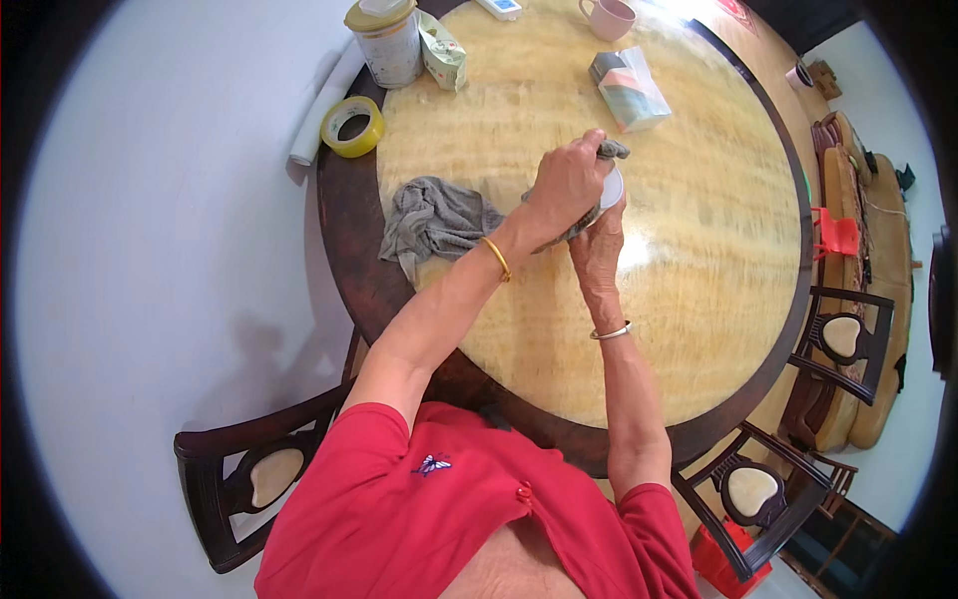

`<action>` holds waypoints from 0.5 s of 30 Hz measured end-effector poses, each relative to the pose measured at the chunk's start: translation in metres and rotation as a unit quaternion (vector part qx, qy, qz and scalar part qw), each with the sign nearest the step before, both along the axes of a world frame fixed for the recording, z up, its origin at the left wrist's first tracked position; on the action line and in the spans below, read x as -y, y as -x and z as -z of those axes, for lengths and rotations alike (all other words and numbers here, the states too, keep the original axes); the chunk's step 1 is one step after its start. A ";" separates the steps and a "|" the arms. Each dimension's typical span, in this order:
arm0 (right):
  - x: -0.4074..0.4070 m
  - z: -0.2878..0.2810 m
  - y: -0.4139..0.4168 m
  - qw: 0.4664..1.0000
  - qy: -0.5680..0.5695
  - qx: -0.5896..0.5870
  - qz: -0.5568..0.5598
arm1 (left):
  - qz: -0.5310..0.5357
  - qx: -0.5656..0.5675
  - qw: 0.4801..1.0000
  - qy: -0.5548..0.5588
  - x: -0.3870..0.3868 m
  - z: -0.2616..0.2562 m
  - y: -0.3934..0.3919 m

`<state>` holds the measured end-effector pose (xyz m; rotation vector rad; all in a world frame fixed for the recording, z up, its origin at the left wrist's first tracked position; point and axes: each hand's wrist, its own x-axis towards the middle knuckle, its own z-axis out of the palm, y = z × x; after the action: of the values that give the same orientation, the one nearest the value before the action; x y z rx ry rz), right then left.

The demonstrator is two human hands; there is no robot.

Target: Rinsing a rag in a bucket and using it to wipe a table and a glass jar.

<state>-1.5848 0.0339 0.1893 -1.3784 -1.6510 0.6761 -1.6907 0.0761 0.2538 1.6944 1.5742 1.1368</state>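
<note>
A grey cloth [441, 217] lies crumpled on the round table [703, 299], and its right side passes behind my left forearm. More grey cloth [615, 150] shows around my left hand [569, 183]; whether it is one piece is hidden. My left hand presses this cloth against a small white round object [613, 189], perhaps a cup or lid. From below, my right hand [601, 243] grips the same object, its fingers mostly behind it. Most of the object is covered by hands and cloth.
Yellow tape [372, 138], a lidded canister [389, 52] and a green packet [444, 56] stand along the left edge by the wall. Farther back are a tissue pack [632, 93] and a pink mug [610, 19]. Dark wooden chairs [778, 464] surround the table.
</note>
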 end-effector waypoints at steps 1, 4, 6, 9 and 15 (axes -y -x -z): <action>0.002 -0.001 0.005 1.000 -0.009 0.005 0.023 | -0.003 -0.002 1.000 -0.001 -0.005 -0.001 0.003; 0.003 0.006 0.005 0.996 -0.010 0.077 0.053 | 0.017 0.166 0.985 0.035 -0.009 -0.002 0.007; 0.003 0.008 0.007 0.988 -0.044 0.134 0.069 | -0.025 0.303 0.951 0.051 -0.001 0.009 0.004; 0.008 -0.004 0.013 0.993 0.008 0.104 0.054 | -0.083 0.352 0.932 0.001 0.003 0.054 0.002; 0.008 -0.007 0.020 0.993 -0.027 0.100 0.051 | -0.148 0.180 0.971 -0.051 0.029 0.119 0.004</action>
<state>-1.6049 0.0257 0.1962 -1.5200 -1.7274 0.4432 -1.6943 0.0473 0.1349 1.2457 1.5849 1.5966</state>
